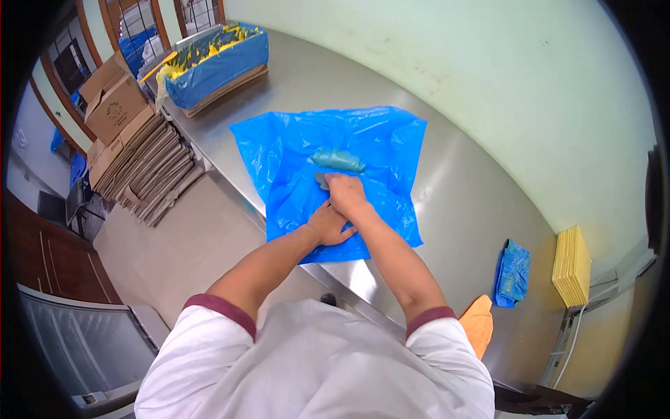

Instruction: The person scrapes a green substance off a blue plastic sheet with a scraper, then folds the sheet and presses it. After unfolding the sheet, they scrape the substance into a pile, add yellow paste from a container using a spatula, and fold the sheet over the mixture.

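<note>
A wide blue plastic sheet (293,174) lies spread over the metal table, its front edge reaching the table's near edge. On its upper middle is a greenish, elongated lump (338,160). My right hand (347,193) is closed around a small grey flat-bladed scraper (322,181), whose blade points left just below the lump. My left hand (331,225) rests on the sheet with fingers spread, tucked close beneath the right wrist.
A carton (222,78) lined with blue plastic holds a yellow mass at the table's far left. Stacked flattened cardboard (150,164) stands left of the table. At right are a folded blue plastic bundle (513,272), an orange piece (477,325) and a yellow ribbed block (571,265).
</note>
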`<state>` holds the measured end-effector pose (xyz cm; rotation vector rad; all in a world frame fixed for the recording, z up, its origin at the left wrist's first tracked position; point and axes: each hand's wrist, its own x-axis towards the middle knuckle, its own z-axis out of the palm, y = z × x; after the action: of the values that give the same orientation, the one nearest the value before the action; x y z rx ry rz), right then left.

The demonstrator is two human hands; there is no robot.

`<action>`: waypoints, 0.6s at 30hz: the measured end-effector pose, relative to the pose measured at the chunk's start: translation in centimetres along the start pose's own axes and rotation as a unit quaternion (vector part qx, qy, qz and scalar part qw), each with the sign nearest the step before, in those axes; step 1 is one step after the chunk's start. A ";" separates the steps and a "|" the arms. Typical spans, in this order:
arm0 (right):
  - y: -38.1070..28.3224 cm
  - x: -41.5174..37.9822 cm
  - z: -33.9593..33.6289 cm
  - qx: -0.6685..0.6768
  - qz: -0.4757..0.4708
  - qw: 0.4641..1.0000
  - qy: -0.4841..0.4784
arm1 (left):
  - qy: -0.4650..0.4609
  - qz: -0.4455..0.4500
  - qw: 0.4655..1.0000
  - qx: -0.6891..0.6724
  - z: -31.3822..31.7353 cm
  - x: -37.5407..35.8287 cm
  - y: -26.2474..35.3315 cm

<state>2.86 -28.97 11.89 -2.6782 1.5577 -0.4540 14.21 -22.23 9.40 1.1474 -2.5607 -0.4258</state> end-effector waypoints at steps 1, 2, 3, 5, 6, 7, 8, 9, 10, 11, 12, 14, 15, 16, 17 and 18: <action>0.0 -0.9 -1.2 0.031 -0.007 0.999 -0.030 | -0.006 -0.016 1.000 0.007 -0.3 -0.1 0.5; 0.0 -2.0 -2.3 0.032 -0.025 0.999 -0.014 | -0.036 -0.020 0.999 0.016 -0.5 0.6 0.6; -0.2 -2.6 -3.7 0.014 -0.020 0.999 -0.040 | -0.068 -0.027 0.997 0.023 -0.5 1.4 0.7; -0.6 -3.7 -5.6 -0.022 -0.017 0.994 -0.105 | -0.047 -0.031 0.998 -0.005 1.8 2.9 1.2; -0.4 -3.8 -5.1 -0.041 -0.006 0.994 -0.101 | 0.008 -0.026 0.999 -0.033 4.9 4.3 1.1; 0.0 -4.0 -4.1 -0.060 0.004 0.993 -0.098 | 0.073 -0.023 0.996 -0.042 6.5 4.7 1.8; 0.8 -4.3 -3.3 -0.083 0.011 0.992 -0.095 | 0.137 -0.018 0.989 -0.049 8.1 5.1 2.5; 1.9 -4.5 -2.6 -0.055 -0.018 0.996 -0.073 | 0.213 -0.013 0.976 -0.032 8.8 5.6 3.4; 3.0 -4.8 -1.9 -0.024 -0.047 0.997 -0.048 | 0.230 -0.012 0.973 -0.026 8.7 6.2 3.4; 4.1 -5.0 -1.1 0.010 -0.072 0.997 -0.026 | 0.247 -0.012 0.969 -0.021 8.7 6.9 3.3; 4.9 -5.1 -0.6 0.005 -0.079 0.996 -0.048 | 0.203 -0.020 0.978 -0.033 8.5 6.6 3.2; 5.3 -4.5 -1.0 0.023 -0.081 0.995 -0.060 | 0.068 -0.058 0.993 -0.071 6.7 6.0 3.6; 5.4 -4.3 -1.2 0.033 -0.082 0.994 -0.066 | -0.021 -0.085 0.991 -0.096 4.4 6.0 4.2; 5.6 -4.2 -1.4 0.048 -0.092 0.993 -0.056 | -0.110 -0.111 0.980 -0.122 3.0 5.9 4.6; 5.9 -4.0 -1.7 0.063 -0.102 0.992 -0.043 | -0.119 -0.111 0.982 -0.101 2.5 6.0 4.7; 6.0 -3.7 -1.6 0.077 -0.111 0.990 -0.028 | -0.129 -0.109 0.983 -0.079 2.2 6.1 4.9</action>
<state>-4.35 -28.67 11.61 -2.7280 1.1643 -0.4764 6.25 -23.41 10.22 1.3976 -2.5610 -0.8658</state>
